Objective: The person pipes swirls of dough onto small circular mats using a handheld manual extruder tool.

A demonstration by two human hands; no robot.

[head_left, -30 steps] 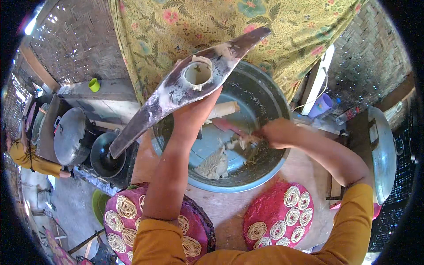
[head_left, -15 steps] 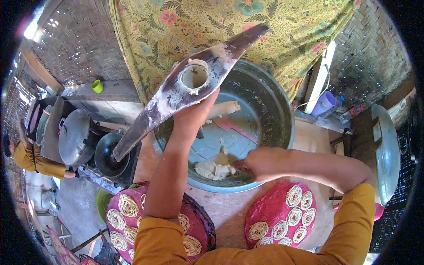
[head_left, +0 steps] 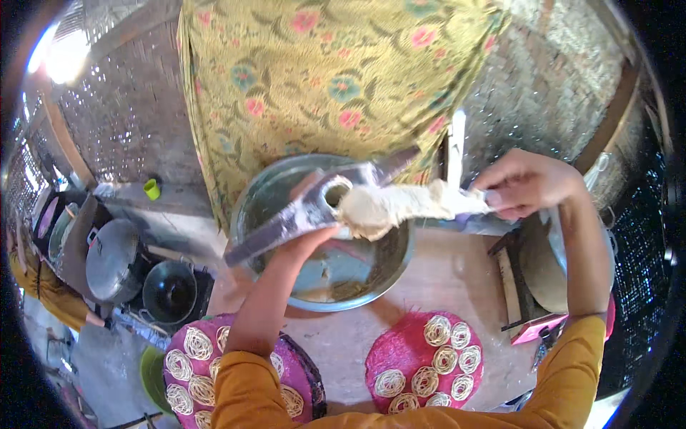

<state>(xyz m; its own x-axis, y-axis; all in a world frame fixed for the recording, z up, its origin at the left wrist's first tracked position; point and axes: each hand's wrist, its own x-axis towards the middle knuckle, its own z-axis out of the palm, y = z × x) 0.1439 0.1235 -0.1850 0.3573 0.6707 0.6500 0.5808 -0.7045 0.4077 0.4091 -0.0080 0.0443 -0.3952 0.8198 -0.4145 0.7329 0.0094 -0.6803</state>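
Observation:
My left hand [head_left: 311,242] is closed round a dark wooden press [head_left: 277,227], a long bar with a round hole in its middle and pale smears on it. The press is tilted above a big metal basin [head_left: 361,292]. A long lump of pale, sticky dough [head_left: 389,207] reaches from beside the hole towards the right. At its far end, my right hand [head_left: 530,184] is closed on the dough with pinched fingers. Whether a tool lies inside the dough I cannot make out.
Two round pink trays, a left one [head_left: 236,386] and a right one [head_left: 386,357], carry several coiled noodle nests on the table [head_left: 336,343]. A lidded pot [head_left: 114,261] and a black wok [head_left: 170,292] stand left. Another person [head_left: 50,297] is at far left.
My right hand has risen from the basin out to the right, lifting dough up to the press. The press, still in my left hand, appears lower and smaller in view.

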